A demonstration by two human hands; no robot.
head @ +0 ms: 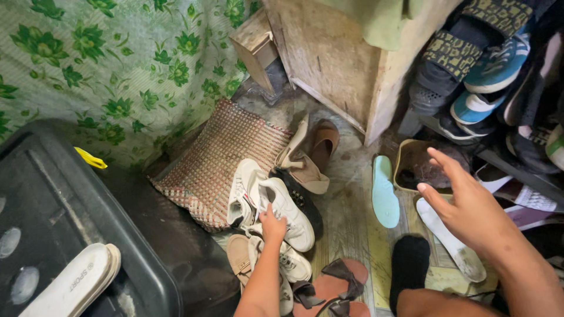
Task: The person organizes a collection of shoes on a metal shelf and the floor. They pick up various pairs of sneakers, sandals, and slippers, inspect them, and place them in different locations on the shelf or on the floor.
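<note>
One white sneaker (281,202), gripped by left hand (272,225), points toe down-right.

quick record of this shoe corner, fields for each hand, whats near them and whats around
left hand: gripping a white sneaker on the shoe pile
right hand: open in the air, holding nothing
near right hand: light blue insole, white insole
near left hand: tan shoes, woven mat, bow sandals
left edge: black bin with white insoles on top
right edge: shoe rack
</note>
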